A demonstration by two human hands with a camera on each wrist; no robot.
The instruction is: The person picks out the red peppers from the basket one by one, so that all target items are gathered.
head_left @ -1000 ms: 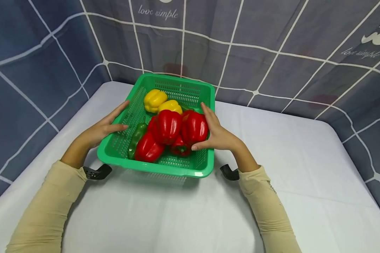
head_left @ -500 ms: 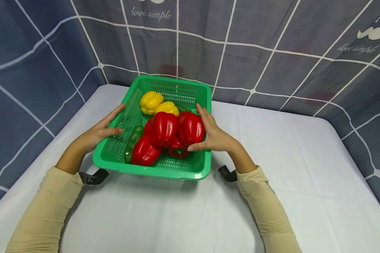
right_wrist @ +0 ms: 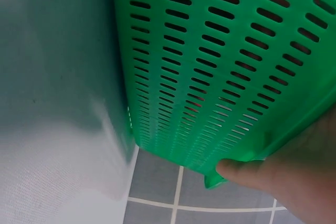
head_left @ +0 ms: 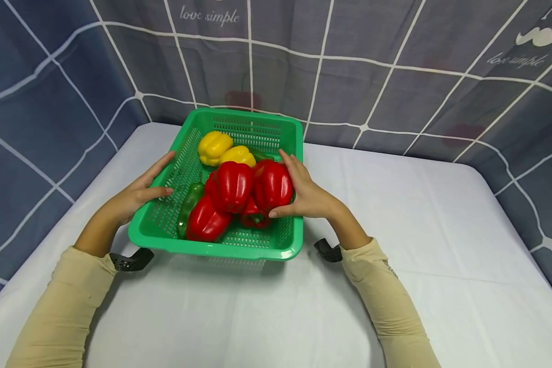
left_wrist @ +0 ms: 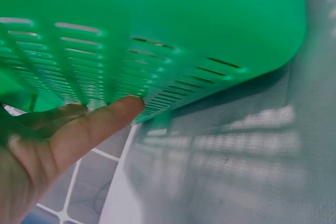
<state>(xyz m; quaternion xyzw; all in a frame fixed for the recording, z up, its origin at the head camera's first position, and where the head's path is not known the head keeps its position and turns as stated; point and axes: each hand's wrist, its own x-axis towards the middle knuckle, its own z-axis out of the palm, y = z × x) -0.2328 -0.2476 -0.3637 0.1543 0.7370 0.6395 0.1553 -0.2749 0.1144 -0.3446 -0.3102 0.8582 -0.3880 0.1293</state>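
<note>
In the head view a green slotted plastic basket [head_left: 211, 249] sits on the left of the table. Inside lie several red bell peppers [head_left: 233, 187], two yellow bell peppers [head_left: 214, 147] and a long green pepper [head_left: 189, 209] along the left side; part of another green thing shows behind the reds. My left hand [head_left: 140, 197] grips the left rim, thumb over it; the left wrist view shows fingers [left_wrist: 100, 129] under the rim against the outer wall. Opposite it, my right hand [head_left: 310, 198] holds the right rim, its thumb reaching inside beside the red peppers.
A white cloth covers the table [head_left: 395, 214]. Grey-blue curtains [head_left: 349, 66] with white grid lines stand along its back and sides, close behind the basket. Black wrist mounts [head_left: 133, 259] stick out by both sleeves.
In the head view the whole scene, basket and curtain alike, has drifted slightly left. Both hands keep their hold on the rim, and the peppers lie as before.
</note>
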